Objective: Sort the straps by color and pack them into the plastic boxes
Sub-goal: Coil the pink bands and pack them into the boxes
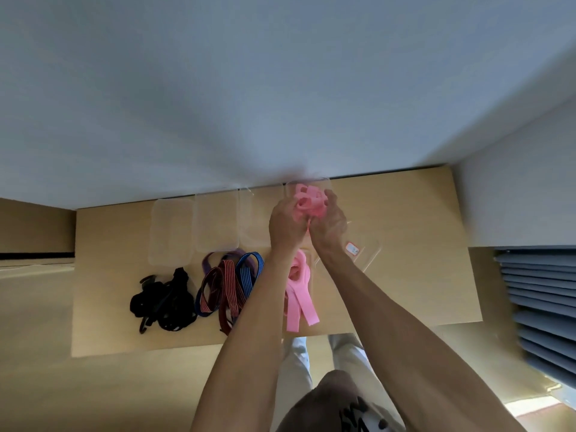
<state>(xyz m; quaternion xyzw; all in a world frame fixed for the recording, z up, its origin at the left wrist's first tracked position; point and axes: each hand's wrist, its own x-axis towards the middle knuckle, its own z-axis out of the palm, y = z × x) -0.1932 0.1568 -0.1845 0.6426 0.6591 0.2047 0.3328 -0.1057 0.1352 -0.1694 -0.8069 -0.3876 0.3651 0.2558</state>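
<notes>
The sorting looked mostly done: on the worktop the straps lay in separate heaps, black straps on the left, striped red and blue straps in the middle, and more pink straps nearer the person. Packing had barely begun. Three clear boxes stood in a row with nothing visible inside, and a lid lay to the right. Both hands worked over the fourth box. The left hand and right hand had their grip curled round a bundle of pink straps, pressing it together above or just inside that box; which, could not be told.
</notes>
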